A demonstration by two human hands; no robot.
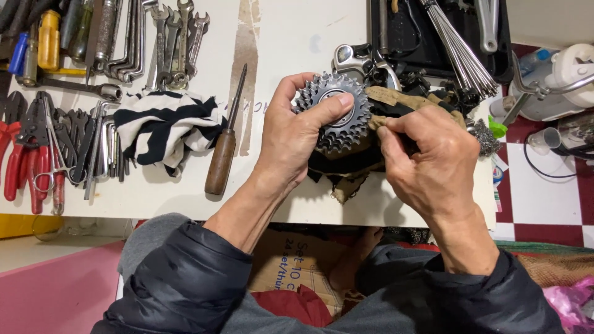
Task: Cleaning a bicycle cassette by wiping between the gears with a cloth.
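Observation:
My left hand [294, 133] grips a toothed metal sprocket cluster [334, 111], thumb pressed across its centre, holding it above the white table [291, 37]. My right hand [427, 158] pinches a dirty tan and black rag [396, 102] against the sprocket's right edge. The rag trails under the sprocket and down toward the table's front edge.
A wooden-handled screwdriver [224, 145] and a black-and-white striped cloth [164, 124] lie left of my hands. Wrenches [176, 40], pliers with red handles [25, 154] and other tools fill the left side. A black tray [504, 46] with spokes and metal parts sits at the back right.

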